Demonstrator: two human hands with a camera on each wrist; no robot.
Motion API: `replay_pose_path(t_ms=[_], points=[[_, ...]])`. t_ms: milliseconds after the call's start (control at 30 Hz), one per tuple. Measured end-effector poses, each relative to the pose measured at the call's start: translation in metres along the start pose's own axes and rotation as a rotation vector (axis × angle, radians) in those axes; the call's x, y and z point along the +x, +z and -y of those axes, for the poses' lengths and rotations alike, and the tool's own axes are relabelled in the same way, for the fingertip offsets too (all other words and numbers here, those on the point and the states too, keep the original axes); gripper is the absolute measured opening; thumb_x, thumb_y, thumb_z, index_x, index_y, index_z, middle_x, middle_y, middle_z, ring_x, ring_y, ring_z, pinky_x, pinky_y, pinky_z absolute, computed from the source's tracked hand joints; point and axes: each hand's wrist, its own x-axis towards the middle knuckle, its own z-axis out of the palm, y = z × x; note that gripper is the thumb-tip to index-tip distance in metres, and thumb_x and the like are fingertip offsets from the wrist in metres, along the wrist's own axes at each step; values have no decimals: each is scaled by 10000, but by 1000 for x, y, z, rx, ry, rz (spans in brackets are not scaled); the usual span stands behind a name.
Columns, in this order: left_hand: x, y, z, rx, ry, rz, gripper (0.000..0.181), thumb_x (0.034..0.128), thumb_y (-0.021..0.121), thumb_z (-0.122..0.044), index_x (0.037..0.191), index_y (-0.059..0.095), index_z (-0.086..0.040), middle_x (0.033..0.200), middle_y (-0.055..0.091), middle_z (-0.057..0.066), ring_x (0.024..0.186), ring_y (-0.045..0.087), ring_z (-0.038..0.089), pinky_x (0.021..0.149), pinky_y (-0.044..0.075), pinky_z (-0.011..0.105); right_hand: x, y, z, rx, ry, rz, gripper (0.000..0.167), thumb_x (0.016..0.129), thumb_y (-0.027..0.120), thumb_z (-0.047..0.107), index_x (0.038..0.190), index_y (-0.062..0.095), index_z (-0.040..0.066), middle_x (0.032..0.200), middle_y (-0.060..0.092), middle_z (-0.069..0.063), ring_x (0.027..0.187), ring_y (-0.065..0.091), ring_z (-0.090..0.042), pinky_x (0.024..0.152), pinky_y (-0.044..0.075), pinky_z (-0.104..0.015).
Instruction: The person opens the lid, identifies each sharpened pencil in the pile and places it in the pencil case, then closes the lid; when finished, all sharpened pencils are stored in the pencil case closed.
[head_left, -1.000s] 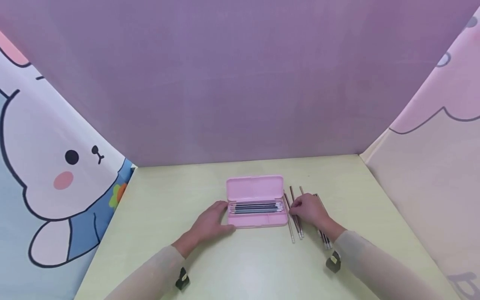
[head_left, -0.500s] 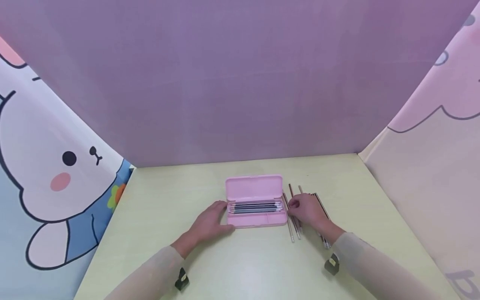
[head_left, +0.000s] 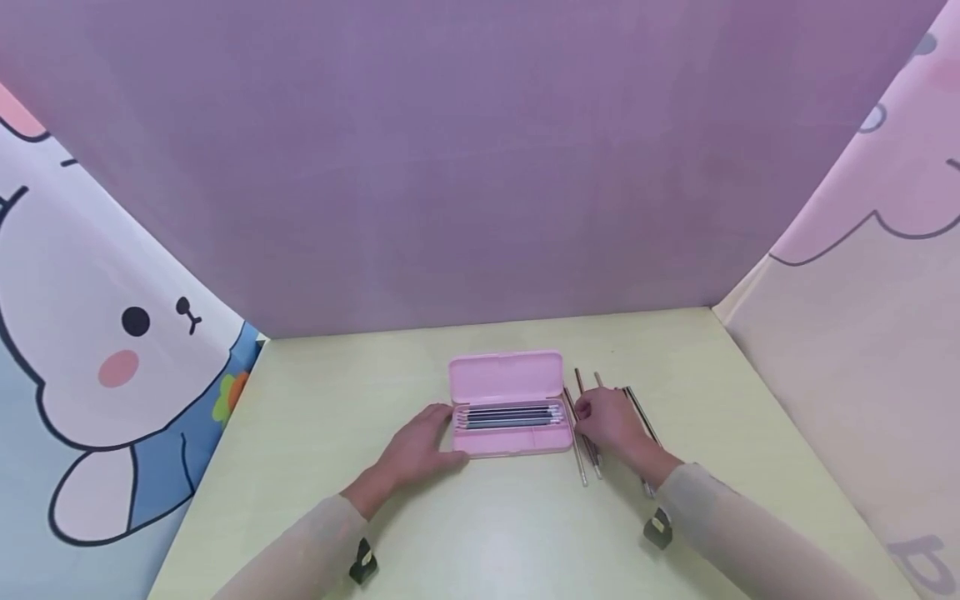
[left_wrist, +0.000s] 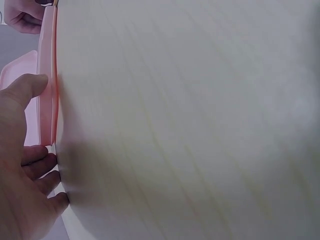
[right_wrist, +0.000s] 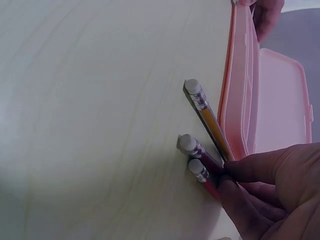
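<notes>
A pink pencil case [head_left: 512, 442] lies with its lid raised, several dark pencils [head_left: 510, 414] side by side in it. My left hand [head_left: 417, 447] holds the case's left end, thumb on its front wall and fingers at its side. Just right of the case, my right hand [head_left: 611, 419] pinches a dark red pencil [right_wrist: 206, 156] between thumb and forefinger. A red pencil [right_wrist: 206, 180] lies right against that one, and a yellow pencil [right_wrist: 212, 127] lies nearer the case. My right hand hides the middles of these pencils.
More dark pencils [head_left: 642, 417] lie beyond my right hand and are partly covered by the wrist. Another pencil's tip [head_left: 598, 379] shows behind the fingers. A purple wall panel [head_left: 480, 208] rises at the back of the pale table [head_left: 480, 533].
My right hand has shifted slightly left toward the case, its fingertips still at the same pencils. My left hand has stayed on the case.
</notes>
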Motion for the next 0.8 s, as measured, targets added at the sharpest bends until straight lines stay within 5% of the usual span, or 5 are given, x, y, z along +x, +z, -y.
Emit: replay_pose_path(t_ms=[267,800], points=[[1,3,2,6,2,2,872,819,780,-559,1504,488,-105,1514,533,72,1392,517,291,1158,451,494,4,-1,-6,109,51,20,351,768,769,18,1109,715,-43,853,740,-92,619,658,-136,507,571,-244],[3,2,0,15,-3,-2,867,820,774,-569,1500,493,-110,1514,534,66,1394,516,283,1160,452,483,1,-23,-19,364,156,56,331,886,738,129,1188,728,-6,960,774,-104,779,702,-178,648,589,-327]])
